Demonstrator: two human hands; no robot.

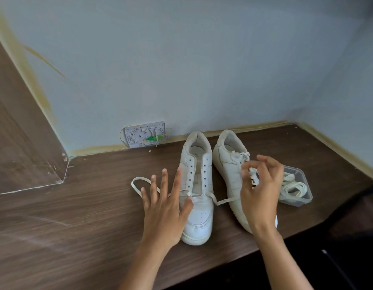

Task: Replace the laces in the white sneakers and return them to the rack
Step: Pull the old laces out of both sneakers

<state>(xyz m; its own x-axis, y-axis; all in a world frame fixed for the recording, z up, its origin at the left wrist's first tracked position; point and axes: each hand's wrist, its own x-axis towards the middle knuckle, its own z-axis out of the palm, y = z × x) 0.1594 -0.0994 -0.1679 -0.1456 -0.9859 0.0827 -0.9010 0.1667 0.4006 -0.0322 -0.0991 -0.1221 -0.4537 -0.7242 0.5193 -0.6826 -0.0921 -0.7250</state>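
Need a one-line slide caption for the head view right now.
Left hand open over nearly unlaced sneaker; right hand pinches the laced sneaker's lace.

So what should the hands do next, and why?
Probably the left hand should pick up the loose lace beside it and thread it upward. The left sneaker has the lace only through its lowest eyelets, with the rest empty, while the right hand is at the other sneaker's laces.

Brown desk in a pale blue corner

The wood-grain desk [76, 216] meets pale blue-grey walls [181, 59] with yellowish stains along the lower edge. A small white wall box [145, 134], its cover open, sits low on the wall. The light is soft and even.
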